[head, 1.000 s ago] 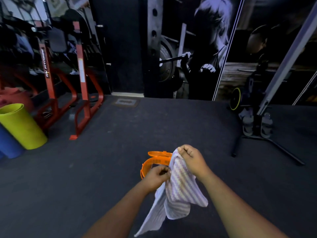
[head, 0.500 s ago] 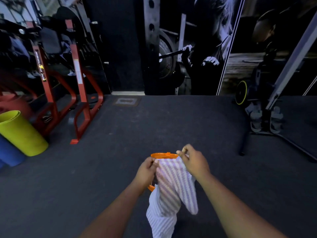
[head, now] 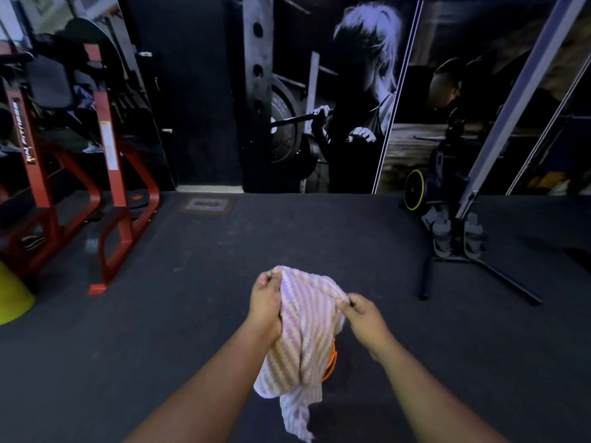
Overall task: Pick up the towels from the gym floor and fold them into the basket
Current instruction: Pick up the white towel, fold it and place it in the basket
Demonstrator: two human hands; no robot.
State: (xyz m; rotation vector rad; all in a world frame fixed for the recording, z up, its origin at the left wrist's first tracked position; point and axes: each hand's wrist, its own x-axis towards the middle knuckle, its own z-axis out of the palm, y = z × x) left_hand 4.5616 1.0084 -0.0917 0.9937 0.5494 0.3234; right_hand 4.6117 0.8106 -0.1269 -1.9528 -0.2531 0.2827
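Your two bare forearms reach forward from the bottom edge. The pink-and-white striped terry towel point(head: 303, 334) hangs between your hands, above the dark rubber gym floor point(head: 192, 314). Your left hand point(head: 265, 302) grips the towel's upper left corner, fingers curled round the cloth, with the heel of the hand against the fabric. Your right hand point(head: 364, 314) pinches the upper right edge between thumb and fingers. The top edge runs slack between the two grips; the lower part droops below both wrists and ends in a narrow tail. Behind the towel, just under your right hand, a sliver of the orange plastic basket point(head: 332, 362) shows; most of it is hidden by the cloth. Farther left stands a red steel equipment frame point(head: 112, 174). Farther right stands a black tripod stand point(head: 454, 251). A wall mural of a weightlifter point(head: 351, 100) closes the far side.
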